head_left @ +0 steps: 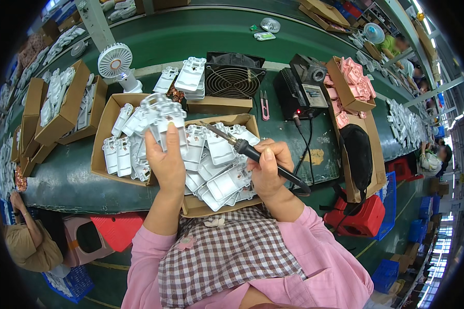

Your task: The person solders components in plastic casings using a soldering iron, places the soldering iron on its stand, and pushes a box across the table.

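Note:
My left hand (166, 158) is closed around a white plastic housing part (160, 114), raised over two cardboard boxes. In my right hand (272, 166) is a soldering iron (248, 150), its metal tip pointing up and left, a short way right of the held part. Below my hands, the nearer box (193, 208) is heaped with white plastic housings (226, 181). The box to the left (99, 159) holds more white housings (122, 157). Whether the iron's tip touches anything is hard to tell; a gap appears between it and the part.
A black soldering station (293, 90) stands at the back right, its cable trailing to the iron. A black fan (233, 77), small scissors (264, 105) and a white handheld fan (117, 64) stand behind the boxes. Pink parts (351, 77) fill a box at right; a person (33, 239) sits left.

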A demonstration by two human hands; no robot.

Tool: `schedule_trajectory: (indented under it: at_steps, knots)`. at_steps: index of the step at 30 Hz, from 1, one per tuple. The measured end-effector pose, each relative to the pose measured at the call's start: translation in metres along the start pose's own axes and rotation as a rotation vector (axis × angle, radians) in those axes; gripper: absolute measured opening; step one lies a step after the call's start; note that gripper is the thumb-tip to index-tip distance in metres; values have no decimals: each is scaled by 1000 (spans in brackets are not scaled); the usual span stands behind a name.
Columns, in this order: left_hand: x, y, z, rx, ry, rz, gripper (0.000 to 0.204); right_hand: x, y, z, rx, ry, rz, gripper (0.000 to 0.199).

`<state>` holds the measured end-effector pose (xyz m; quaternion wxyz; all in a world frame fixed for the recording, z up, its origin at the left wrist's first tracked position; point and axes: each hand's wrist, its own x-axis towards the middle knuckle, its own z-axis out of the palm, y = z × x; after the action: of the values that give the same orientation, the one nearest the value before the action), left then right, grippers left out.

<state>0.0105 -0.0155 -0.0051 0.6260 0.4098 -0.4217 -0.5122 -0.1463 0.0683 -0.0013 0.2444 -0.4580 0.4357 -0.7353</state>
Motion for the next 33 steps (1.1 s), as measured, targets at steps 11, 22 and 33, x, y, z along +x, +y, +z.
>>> schedule_trajectory:
  at_steps: [11,22,33]
  knots:
    - [-5,3,4,129,-137,-71,22,-1,1,-3,-26,-87,27,19]
    - [-5,0,3,166,-134,-46,23,0,2,-3,-66,-101,39,19]
    - [-6,3,3,170,-137,-51,24,1,2,-2,-63,-126,17,17]
